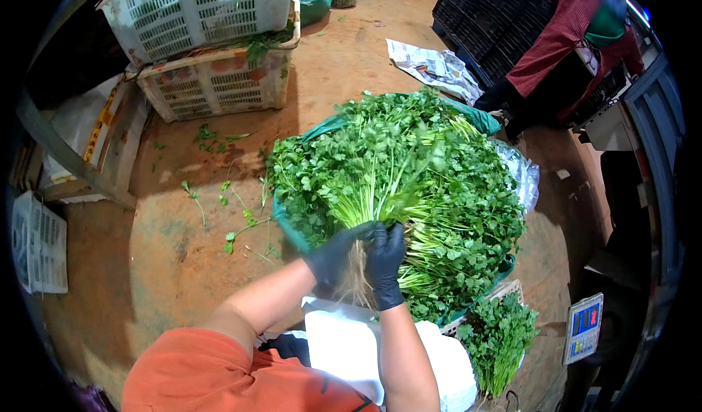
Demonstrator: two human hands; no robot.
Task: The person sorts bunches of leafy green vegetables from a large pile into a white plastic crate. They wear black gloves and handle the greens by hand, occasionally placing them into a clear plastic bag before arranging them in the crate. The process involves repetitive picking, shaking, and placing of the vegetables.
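My left hand (pixel 335 255), in a black glove, is closed round a bunch of coriander (pixel 369 201) at the base of its stems. My right hand (pixel 385 260), gloved alike, grips that bunch from the other side, close against the left. Leaves fan upward and away from me, slightly blurred, while thin brown roots (pixel 356 280) hang below my hands. Just beyond lies a large heap of the same leafy herb (pixel 468 222) on green sheeting (pixel 287 224). Under my forearms is a bright white block or box (pixel 338 346), partly hidden.
Trimmed bunches (pixel 501 342) lie in a crate at the near right, beside a digital scale (pixel 584 328). White crates (pixel 216 87) are stacked at the far left. Loose sprigs (pixel 232 238) litter the brown floor. Another person (pixel 567 43) bends near black crates (pixel 493 17) at the far right.
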